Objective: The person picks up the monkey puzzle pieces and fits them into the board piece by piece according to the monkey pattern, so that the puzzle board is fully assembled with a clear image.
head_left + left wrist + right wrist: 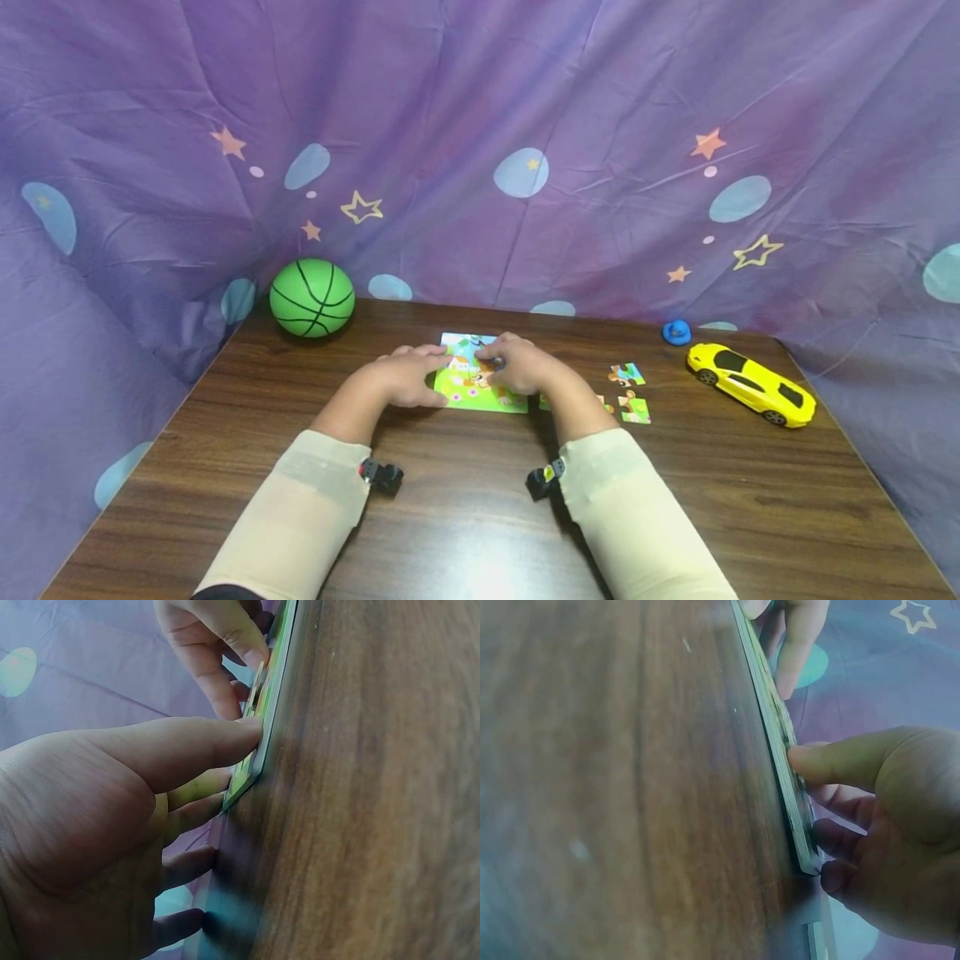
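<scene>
A colourful jigsaw puzzle board [480, 402] with a cartoon picture lies flat on the table. My left hand [408, 375] is at its left side; in the left wrist view the straight thumb [217, 742] presses on the board near a corner. Over the right part of the board, my right hand [521, 365] pinches a puzzle piece [258, 684], whose edge stands slightly raised in the left wrist view. In the right wrist view the right thumb [817, 763] touches the piece area at the board's edge. The hand hides much of that piece.
Loose puzzle pieces lie right of the board, including one piece [627, 374] and another [634, 407]; my right forearm partly covers others. A green ball [312, 297] sits back left. A blue toy duck [677, 332] and yellow toy car [750, 385] stand right. A purple curtain [450, 125] hangs behind.
</scene>
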{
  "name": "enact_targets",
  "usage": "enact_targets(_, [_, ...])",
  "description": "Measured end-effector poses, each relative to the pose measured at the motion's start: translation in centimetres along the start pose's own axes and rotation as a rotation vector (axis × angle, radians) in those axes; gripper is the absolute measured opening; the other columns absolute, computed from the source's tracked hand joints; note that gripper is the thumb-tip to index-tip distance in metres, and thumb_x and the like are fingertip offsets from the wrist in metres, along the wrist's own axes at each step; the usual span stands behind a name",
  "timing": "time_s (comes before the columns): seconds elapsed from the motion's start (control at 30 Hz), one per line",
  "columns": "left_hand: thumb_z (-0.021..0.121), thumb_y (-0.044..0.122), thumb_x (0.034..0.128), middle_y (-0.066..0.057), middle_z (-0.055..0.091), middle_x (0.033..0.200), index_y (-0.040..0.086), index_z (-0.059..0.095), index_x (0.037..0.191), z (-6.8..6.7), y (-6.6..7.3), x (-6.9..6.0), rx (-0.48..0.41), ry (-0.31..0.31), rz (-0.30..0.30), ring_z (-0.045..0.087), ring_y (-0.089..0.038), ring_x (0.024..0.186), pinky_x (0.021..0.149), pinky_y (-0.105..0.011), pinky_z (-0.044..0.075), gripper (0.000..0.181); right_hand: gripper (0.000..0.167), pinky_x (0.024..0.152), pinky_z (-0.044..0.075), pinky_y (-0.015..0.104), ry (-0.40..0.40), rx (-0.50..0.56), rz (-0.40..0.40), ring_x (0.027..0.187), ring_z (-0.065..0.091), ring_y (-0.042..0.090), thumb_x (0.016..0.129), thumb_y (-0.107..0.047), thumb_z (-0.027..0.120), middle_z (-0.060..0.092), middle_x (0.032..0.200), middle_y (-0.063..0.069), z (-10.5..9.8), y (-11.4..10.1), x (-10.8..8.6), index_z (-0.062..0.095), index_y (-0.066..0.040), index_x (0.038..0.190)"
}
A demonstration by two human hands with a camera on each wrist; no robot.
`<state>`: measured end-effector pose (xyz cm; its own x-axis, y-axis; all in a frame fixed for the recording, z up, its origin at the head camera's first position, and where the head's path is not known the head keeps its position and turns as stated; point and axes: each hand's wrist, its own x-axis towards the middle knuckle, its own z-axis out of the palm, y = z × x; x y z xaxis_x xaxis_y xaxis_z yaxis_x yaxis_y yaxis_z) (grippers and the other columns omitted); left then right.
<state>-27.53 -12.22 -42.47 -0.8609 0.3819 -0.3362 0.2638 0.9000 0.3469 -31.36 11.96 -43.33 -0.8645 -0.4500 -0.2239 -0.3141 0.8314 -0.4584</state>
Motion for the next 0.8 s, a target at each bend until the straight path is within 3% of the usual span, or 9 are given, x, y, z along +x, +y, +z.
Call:
enact_targets(0.37, [0.073, 0.050, 0.0951, 0.005, 0.025, 0.180, 0.029, 0.037, 0.168, -0.29, 0.30, -0.41, -0.004, 0.008, 0.012, 0.025, -0.035, 0.164, 0.129, -0.071, 0.026, 0.084, 0.054, 0.127, 0.041, 0.056, 0.004, 0.073, 0.044, 0.144, 0.054, 0.036, 0.094, -0.016, 0.078, 0.056, 0.153, 0.011, -0.28, 0.06, 0.05, 0.068, -0.024, 0.146])
enact_targets(0.6, [0.074, 0.049, 0.0950, 0.005, 0.026, 0.180, 0.029, 0.038, 0.168, -0.39, 0.33, -0.43, -0.005, 0.013, 0.012, 0.026, -0.035, 0.164, 0.130, -0.069, 0.026, 0.084, 0.058, 0.122, 0.046, 0.054, 0.012, 0.067, -0.011, 0.136, 0.059, 0.034, 0.091, -0.019, 0.079, 0.059, 0.146, 0.013, -0.35, 0.33, 0.04, 0.067, -0.020, 0.148])
enact_targets(0.8, [0.073, 0.050, 0.0957, 0.005, 0.024, 0.180, 0.029, 0.037, 0.168, -0.33, 0.21, -0.41, -0.002, 0.000, 0.003, 0.024, -0.034, 0.165, 0.130, -0.070, 0.025, 0.084, 0.066, 0.117, 0.050, 0.054, 0.027, 0.084, -0.046, 0.129, 0.062, 0.032, 0.088, -0.032, 0.083, 0.059, 0.142, 0.014, -0.23, 0.69, 0.03, 0.064, -0.019, 0.150])
